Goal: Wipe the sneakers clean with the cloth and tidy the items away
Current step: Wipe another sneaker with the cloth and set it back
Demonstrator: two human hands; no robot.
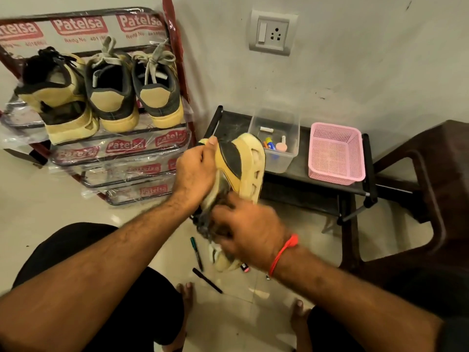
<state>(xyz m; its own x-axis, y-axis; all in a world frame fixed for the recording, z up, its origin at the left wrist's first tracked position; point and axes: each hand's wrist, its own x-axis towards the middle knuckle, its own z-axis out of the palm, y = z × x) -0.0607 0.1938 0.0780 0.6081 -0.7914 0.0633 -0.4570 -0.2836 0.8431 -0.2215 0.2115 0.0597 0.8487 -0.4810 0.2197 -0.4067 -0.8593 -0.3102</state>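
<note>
A pale tiled floor [63, 199] meets a scuffed grey wall [368, 59] with a switch and socket plate [273, 33], and against that wall stand a plastic-wrapped shoe rack [121, 148] and a low black bench [299, 171]. Three yellow-and-dark sneakers [111, 95] sit heel-out on the rack's top shelf, while the fourth sneaker [243, 163] is held up in the air just off the bench's front left corner, sole turned outward. The left hand [195, 171] clenches its upper end, thumb over the edge; the right hand [251, 232] grips a dark bunched cloth [210, 224] pressed against the shoe's lower part, blurred as if mid-rub. On the bench a clear tub [276, 158] of small items sits near the back left and a pink basket [336, 153] toward the right edge. Two markers [198, 252] lie on the floor below the hands. The sneaker looks light, with a stiff cut-out sole and a softer upper that would give under pressure, so the firm heel and sole rim seem the safest places to hold; the cloth is limp and should be kept wadded in the palm
</note>
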